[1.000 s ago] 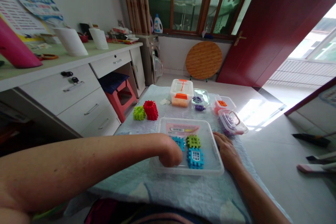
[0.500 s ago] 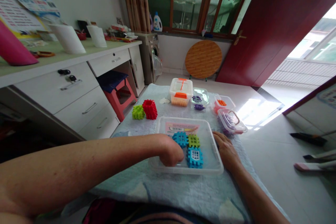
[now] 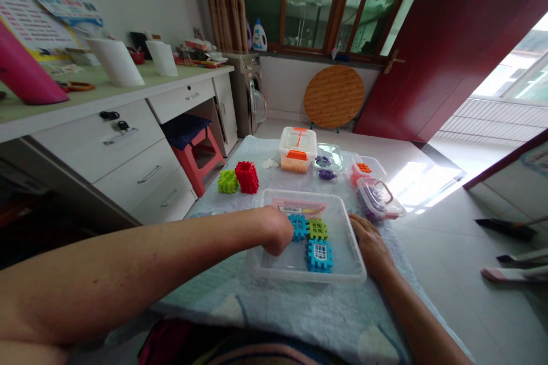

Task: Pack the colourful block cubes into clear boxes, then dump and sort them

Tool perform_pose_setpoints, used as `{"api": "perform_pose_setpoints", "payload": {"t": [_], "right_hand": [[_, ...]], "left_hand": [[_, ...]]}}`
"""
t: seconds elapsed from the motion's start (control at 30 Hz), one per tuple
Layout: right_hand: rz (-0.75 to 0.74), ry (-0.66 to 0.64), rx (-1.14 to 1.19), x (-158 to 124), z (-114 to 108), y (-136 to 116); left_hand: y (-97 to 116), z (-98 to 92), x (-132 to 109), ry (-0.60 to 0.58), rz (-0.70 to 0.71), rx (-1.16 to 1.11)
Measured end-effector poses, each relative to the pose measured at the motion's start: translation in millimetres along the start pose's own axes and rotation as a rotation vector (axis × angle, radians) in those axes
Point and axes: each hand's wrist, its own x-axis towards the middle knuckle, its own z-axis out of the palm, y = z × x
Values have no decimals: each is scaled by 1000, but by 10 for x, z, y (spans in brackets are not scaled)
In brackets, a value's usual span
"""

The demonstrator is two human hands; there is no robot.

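A clear plastic tray [image 3: 347,222] lies on the light blue cloth in front of me. Inside it are a blue square block [image 3: 319,254], a green one [image 3: 317,228] and another blue block [image 3: 297,226]. My left hand [image 3: 276,232] reaches into the tray with its fingers curled on that second blue block, lifting it slightly. My right hand [image 3: 369,244] rests against the tray's right rim, fingers flat and a little apart, holding nothing.
A red block cube [image 3: 247,177] and a green cube [image 3: 227,181] stand beyond the tray at left. Several small lidded boxes [image 3: 297,150] with orange and purple pieces sit at the far end. A white drawer desk [image 3: 128,142] and a red stool [image 3: 197,154] are at left.
My left hand has closed on a blue block and raised it toward the tray's far side. The right hand stays at the rim.
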Motion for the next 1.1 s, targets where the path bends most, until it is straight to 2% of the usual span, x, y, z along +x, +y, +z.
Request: {"api": "perform_pose_setpoints", "payload": {"t": [0.17,0.33,0.43,0.57,0.63,0.7,0.77,0.83,0.9,0.97,1.1], "right_hand": [[-14,-22,-18,4,0,19],[-3,-8,-13,1,8,24],[-1,8,-6,-3,14,25],[-15,17,-5,-3,36,62],[-28,20,1,2,55,91],[-36,24,13,6,75,115],[-37,30,22,6,90,127],[-34,37,23,2,100,129],[-29,47,17,-3,106,127],[-30,53,12,-7,109,127],[-51,48,5,-9,111,133]], "left_hand": [[-4,107,189,35,34,-43],[-3,115,224,22,61,-11],[19,58,111,70,5,-31],[-87,-105,-260,231,-3,-85],[-274,-182,-475,361,10,-147],[-561,-208,-629,509,-43,-214],[-913,-157,-673,635,-119,-235],[-1265,-36,-602,695,-212,-229],[-1552,123,-453,629,-279,-228],[-1744,274,-281,541,-348,-250],[-1902,458,-17,497,-392,-308]]}}
